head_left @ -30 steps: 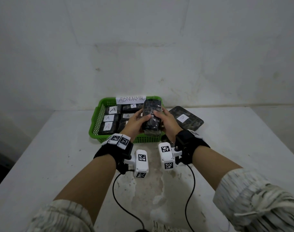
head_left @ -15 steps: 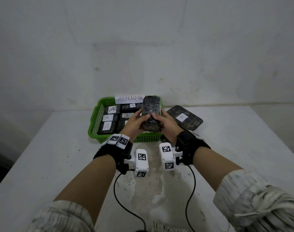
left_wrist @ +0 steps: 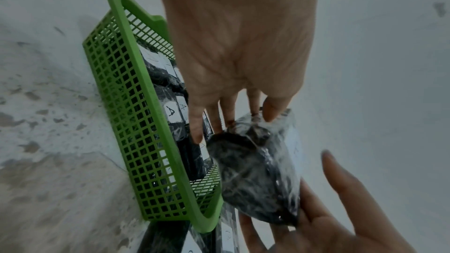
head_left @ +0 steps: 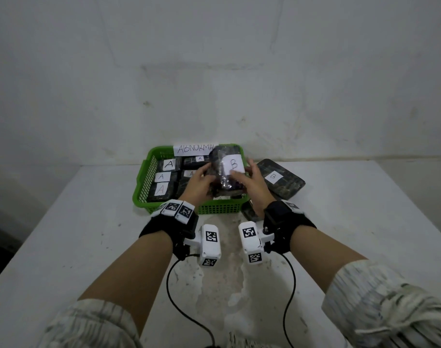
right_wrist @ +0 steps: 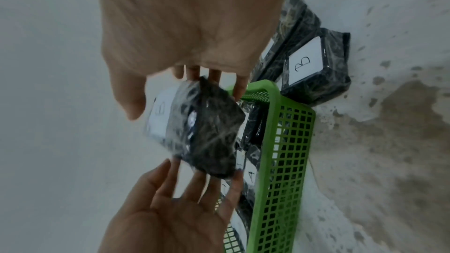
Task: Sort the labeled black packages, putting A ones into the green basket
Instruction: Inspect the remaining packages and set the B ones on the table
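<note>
I hold one black wrapped package [head_left: 227, 183] up over the front right part of the green basket [head_left: 143, 183]. Its white label B [head_left: 233, 165] faces me. My left hand [head_left: 201, 180] grips its left edge, thumb on top and fingers behind [left_wrist: 248, 120]. My right hand [head_left: 247, 177] holds the right side, thumb across the label and fingers behind [right_wrist: 170, 91]. Several black packages labeled A [head_left: 168, 165] lie flat in the basket. The same package shows in the wrist views [left_wrist: 255, 176] [right_wrist: 207, 134].
A paper sign reading ABNORMAL [head_left: 194, 148] stands on the basket's back rim. A black package labeled B [head_left: 282, 182] lies on the white table right of the basket, another [right_wrist: 311, 64] beside the basket's front corner. A wall stands just behind. Wrist cables trail toward me.
The package showed its plain dark side a second ago; both hands have turned it over, so the B label now faces me. It stays over the basket's right part.
</note>
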Motion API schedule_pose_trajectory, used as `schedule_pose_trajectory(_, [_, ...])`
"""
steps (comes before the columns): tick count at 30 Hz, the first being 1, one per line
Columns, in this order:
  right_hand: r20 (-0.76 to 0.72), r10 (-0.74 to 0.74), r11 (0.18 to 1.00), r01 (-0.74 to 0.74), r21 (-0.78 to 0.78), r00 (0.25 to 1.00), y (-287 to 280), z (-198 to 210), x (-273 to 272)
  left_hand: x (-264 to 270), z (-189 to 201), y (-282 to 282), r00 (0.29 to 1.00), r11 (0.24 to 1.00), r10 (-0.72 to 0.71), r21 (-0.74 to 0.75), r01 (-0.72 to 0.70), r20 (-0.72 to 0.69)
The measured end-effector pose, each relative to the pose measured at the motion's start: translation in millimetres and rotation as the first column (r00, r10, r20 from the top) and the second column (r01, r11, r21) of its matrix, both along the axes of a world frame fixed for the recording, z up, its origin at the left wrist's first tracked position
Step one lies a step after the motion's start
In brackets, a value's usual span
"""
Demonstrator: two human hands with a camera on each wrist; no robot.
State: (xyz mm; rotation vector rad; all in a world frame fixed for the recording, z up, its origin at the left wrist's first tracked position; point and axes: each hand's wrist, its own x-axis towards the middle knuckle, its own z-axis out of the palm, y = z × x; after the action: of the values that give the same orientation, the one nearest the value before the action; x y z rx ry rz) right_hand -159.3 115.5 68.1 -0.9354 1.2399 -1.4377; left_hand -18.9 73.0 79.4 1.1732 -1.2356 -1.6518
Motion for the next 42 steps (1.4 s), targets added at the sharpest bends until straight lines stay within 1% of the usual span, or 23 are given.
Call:
schedule_pose_trajectory(1, [0.012, -0.028, 1.000, 0.028, 0.000, 1.000, -1, 3, 1, -1, 1, 0, 0.999, 0.998, -0.009, 0.055, 0.010, -0.031])
schedule_pose_trajectory(2, [-0.018, -0.040, 0.999, 0.040, -0.003, 0.999, -1, 7, 2, -1, 2, 1, 0.998, 0.995, -0.041, 0.087, 0.045, -0.049])
schedule_pose_trajectory(4, [-0.085, -0.022, 1.000, 0.021, -0.016, 0.996, -2, 8, 3, 0, -3, 1, 0.993, 0.989, -0.101, 0.105, 0.107, -0.058])
schedule_pose_trajectory(5, [-0.088, -0.018, 1.000, 0.016, -0.019, 0.996, -3, 8, 2, 1, -7, 0, 0.993, 0.987, -0.106, 0.115, 0.112, -0.058])
schedule_pose_trajectory(6, [-0.069, -0.030, 0.999, 0.028, -0.023, 0.997, -4, 9, 2, 3, -8, 1, 0.994, 0.987, -0.091, 0.127, 0.099, -0.061])
schedule_pose_trajectory(8, [0.029, -0.075, 0.997, 0.075, -0.011, 0.997, -8, 8, -2, 5, -2, 6, 0.993, 0.989, -0.083, 0.117, 0.093, -0.085])
schedule_pose_trajectory(9, [0.057, -0.100, 0.995, 0.099, 0.010, 0.993, -9, 7, -3, 7, 0, 7, 0.990, 0.985, -0.109, 0.124, 0.119, -0.087])
schedule_pose_trajectory(11, [0.060, -0.110, 0.992, 0.106, 0.062, 0.992, -11, 4, -4, 9, -2, 9, 0.981, 0.971, -0.171, 0.155, 0.183, -0.089])
schedule_pose_trajectory(13, [0.043, -0.068, 0.991, 0.063, 0.120, 0.997, -13, 2, -3, 9, -2, 12, 0.973, 0.959, -0.200, 0.183, 0.219, -0.113])
schedule_pose_trajectory(17, [0.071, 0.076, 0.973, -0.089, 0.211, 0.995, -16, 1, 5, 5, 0, 15, 0.987, 0.973, -0.153, 0.163, 0.160, -0.058])
schedule_pose_trajectory(19, [0.077, 0.113, 0.961, -0.128, 0.246, 0.991, -14, 5, 11, 5, 1, 13, 0.989, 0.975, -0.138, 0.167, 0.144, -0.045])
schedule_pose_trajectory(22, [0.089, 0.081, 0.974, -0.098, 0.203, 0.993, -10, 11, 15, 4, 4, 11, 0.992, 0.980, -0.118, 0.157, 0.122, -0.037])
schedule_pose_trajectory(24, [0.082, 0.036, 0.982, -0.050, 0.180, 0.996, -10, 11, 16, 4, 5, 9, 0.992, 0.985, -0.123, 0.121, 0.125, -0.021])
schedule_pose_trajectory(27, [0.040, 0.015, 0.988, -0.021, 0.155, 0.999, -13, 11, 18, 1, 9, 6, 0.993, 0.990, -0.114, 0.089, 0.113, 0.001])
schedule_pose_trajectory(30, [0.025, 0.044, 0.988, -0.047, 0.144, 0.999, -12, 10, 18, -3, 12, 3, 0.996, 0.996, -0.076, 0.044, 0.074, 0.054])
schedule_pose_trajectory(33, [0.035, 0.079, 0.987, -0.083, 0.138, 0.996, -12, 8, 18, -5, 14, 0, 0.997, 0.999, -0.027, -0.017, 0.028, 0.074])
schedule_pose_trajectory(37, [0.048, 0.073, 0.991, -0.078, 0.111, 0.996, -11, 7, 18, -5, 14, 0, 0.996, 0.998, -0.010, -0.067, 0.016, 0.086])
schedule_pose_trajectory(39, [0.054, 0.048, 0.994, -0.053, 0.100, 0.997, -12, 6, 18, -5, 12, 1, 0.997, 0.998, -0.011, -0.060, 0.016, 0.081])
schedule_pose_trajectory(42, [0.065, 0.016, 0.996, -0.021, 0.082, 0.998, -13, 8, 18, -1, 9, 5, 0.994, 0.996, -0.089, -0.025, 0.091, 0.057])
